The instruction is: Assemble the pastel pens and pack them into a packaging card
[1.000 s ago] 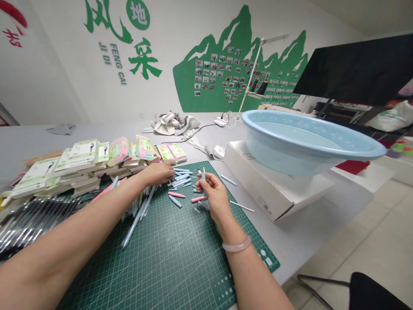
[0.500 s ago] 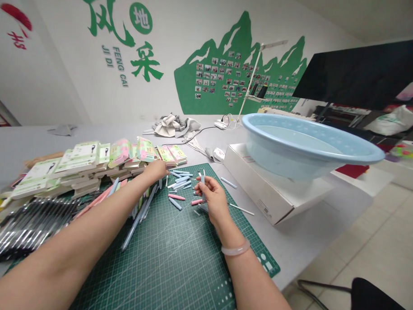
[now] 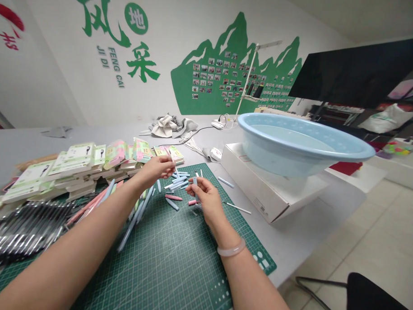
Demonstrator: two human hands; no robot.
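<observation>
Pale-blue plastic tube (image 3: 195, 182), grasped in your right hand (image 3: 207, 196) over the far part of the green gridded mat (image 3: 162, 253), could slip if that grip slackens while your left hand (image 3: 161, 167) pinches a thin whitish stick (image 3: 175, 166).

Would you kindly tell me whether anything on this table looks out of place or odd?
Two things stand out: the blue basin overhangs the white box beneath it, so it may sit insecurely, and one pale blue stick lies off the green mat, away from the main cluster of blue pieces.
</observation>
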